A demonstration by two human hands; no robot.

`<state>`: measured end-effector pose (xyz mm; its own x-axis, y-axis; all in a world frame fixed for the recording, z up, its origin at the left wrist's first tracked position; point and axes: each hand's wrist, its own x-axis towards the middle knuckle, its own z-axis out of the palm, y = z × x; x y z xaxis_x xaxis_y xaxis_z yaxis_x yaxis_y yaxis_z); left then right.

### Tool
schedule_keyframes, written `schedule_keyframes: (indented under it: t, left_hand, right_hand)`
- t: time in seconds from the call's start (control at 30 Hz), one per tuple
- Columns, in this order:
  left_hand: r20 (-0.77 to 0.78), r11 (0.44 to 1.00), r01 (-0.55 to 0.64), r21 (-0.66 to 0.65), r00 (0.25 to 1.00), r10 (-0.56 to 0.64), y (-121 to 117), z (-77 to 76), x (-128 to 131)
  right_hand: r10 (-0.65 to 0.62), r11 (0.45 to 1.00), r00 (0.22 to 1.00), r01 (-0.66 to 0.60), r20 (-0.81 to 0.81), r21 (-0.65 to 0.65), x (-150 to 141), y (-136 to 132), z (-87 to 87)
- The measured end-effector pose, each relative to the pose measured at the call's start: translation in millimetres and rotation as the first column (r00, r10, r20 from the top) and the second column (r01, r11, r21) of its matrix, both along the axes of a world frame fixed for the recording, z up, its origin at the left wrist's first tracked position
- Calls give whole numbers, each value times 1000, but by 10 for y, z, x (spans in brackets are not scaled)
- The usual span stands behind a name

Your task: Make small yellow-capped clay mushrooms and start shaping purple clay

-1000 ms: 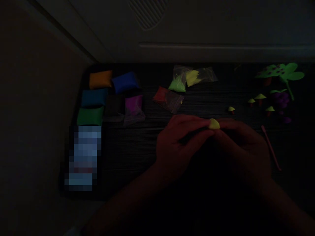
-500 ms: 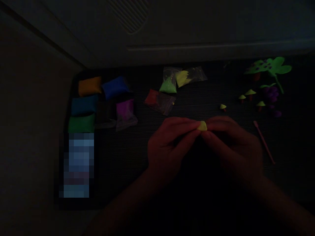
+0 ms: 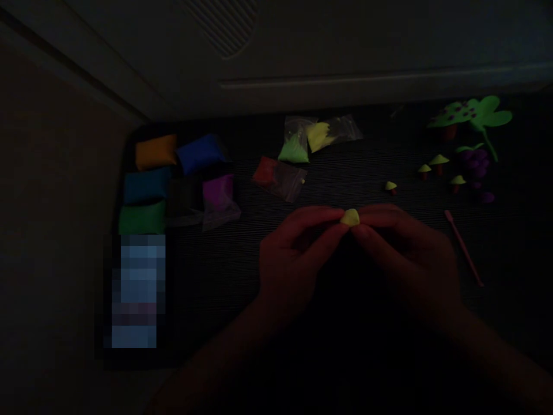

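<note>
A small rounded piece of yellow modelling clay (image 3: 350,218) is pinched between the fingertips of both hands, above the dark ridged mat. My left hand (image 3: 291,248) grips it from the left, thumb below and fingers above. From the right, my right hand (image 3: 408,253) closes on it in the same way. Just beyond the fingers stands a little mushroom (image 3: 390,186) with a yellow cap and reddish stem. More such mushrooms (image 3: 439,161) stand farther right. A pink modelling tool (image 3: 464,248) lies to the right of my right hand.
Opened bags of red clay (image 3: 265,172), light green clay (image 3: 294,151) and yellow clay (image 3: 318,136) lie beyond my hands. Several packets, including an orange one (image 3: 156,152), lie left above a blurred lit screen (image 3: 138,288). Purple clay balls (image 3: 474,163) and a green clay flower (image 3: 492,112) sit far right.
The view has shifted, so the scene sits farther left in the picture. The yellow clay has turned slightly between my fingertips and shows a different outline. Both hands keep their pinch.
</note>
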<state>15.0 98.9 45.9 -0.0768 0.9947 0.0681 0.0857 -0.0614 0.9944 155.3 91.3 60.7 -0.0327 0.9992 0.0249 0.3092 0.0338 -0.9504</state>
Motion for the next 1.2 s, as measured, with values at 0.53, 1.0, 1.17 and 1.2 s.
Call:
schedule_keyframes:
  t: [0.53, 1.0, 1.17, 1.2]
  left_hand:
    - [19, 997, 37, 66, 999, -38, 8, -11, -16]
    - [164, 999, 29, -37, 986, -23, -2, -49, -14]
    - [43, 1000, 15, 0, 999, -15, 9, -22, -24]
    - [26, 1000, 12, 2, 1000, -12, 10, -16, -24]
  right_hand:
    - [-19, 997, 979, 5, -204, -72, 0, 40, -55]
    - [-17, 994, 995, 6, 103, 112, 13, 5, -29]
    - [50, 989, 989, -68, 138, 129, 32, -9, -19]
    - [54, 990, 990, -70, 128, 122, 34, -6, -20]
